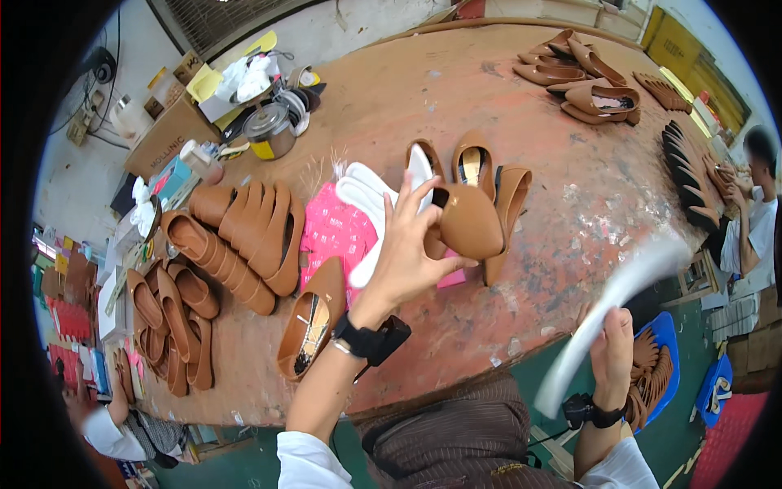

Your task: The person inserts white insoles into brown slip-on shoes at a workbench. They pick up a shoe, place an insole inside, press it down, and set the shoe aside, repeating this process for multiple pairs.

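My left hand (406,253) grips a brown pointed-toe pump (473,222) between thumb and fingers, its toe turned toward me, above the table. Off the table's front edge, my right hand (612,349) is closed on a long white insole (601,316), which is smeared by motion. Beyond the left hand stand other brown pumps (472,160), and a white piece (419,165) shows at one of them. White insoles (363,189) lie on a pink printed sheet (332,222) beside my left wrist. Closer in, a single brown pump (312,319) rests near my left forearm.
Rows of brown shoes (244,236) and loose pumps (181,326) fill the table's left. A metal pot (270,130) stands at the back left; more pumps (580,77) sit far right. A blue basket (669,368) is below the right edge. Other people (749,208) work at both sides.
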A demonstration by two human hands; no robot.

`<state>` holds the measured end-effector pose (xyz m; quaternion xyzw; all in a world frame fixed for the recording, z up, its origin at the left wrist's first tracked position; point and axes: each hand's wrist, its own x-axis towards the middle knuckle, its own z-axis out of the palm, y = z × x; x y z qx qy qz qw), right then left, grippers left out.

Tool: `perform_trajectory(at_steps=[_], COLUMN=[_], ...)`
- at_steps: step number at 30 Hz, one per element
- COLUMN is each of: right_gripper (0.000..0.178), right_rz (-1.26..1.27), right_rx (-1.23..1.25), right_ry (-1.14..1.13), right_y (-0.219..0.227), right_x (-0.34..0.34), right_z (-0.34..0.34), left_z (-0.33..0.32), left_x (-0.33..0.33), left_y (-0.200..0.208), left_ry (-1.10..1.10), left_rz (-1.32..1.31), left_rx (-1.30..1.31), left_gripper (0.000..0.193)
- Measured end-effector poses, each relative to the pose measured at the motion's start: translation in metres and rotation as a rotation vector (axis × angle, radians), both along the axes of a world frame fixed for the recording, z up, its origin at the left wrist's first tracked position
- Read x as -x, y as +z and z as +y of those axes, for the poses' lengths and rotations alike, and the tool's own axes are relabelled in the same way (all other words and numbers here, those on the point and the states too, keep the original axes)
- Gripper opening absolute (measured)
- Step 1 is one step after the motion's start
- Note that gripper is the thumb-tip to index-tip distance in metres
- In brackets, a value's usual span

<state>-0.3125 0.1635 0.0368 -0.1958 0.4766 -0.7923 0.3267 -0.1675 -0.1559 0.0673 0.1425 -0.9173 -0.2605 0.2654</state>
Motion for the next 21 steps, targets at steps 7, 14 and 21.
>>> perform_trajectory(at_steps=[7,14,21], right_gripper=[0.076,0.069,0.066], right_rz=[-0.065,-0.029,0.427], right_rx=[-0.041,0.021,-0.515], right_ry=[-0.010,0.068,0.518], right_y=[0.031,0.021,0.031], right_x=[-0.031,-0.029,-0.054], right_z=[-0.059,-0.064,-0.059], left_z=[0.021,0.028,0.102], left_x=[-0.063,-0.096,-0.175], left_y=[0.054,0.049,0.066], left_ry=[-0.142,0.080,0.122], left_rz=[0.292,0.293,-0.075], left_rx=[-0.379,-0.041,-0.274], left_gripper=[0.045,0.044,0.036])
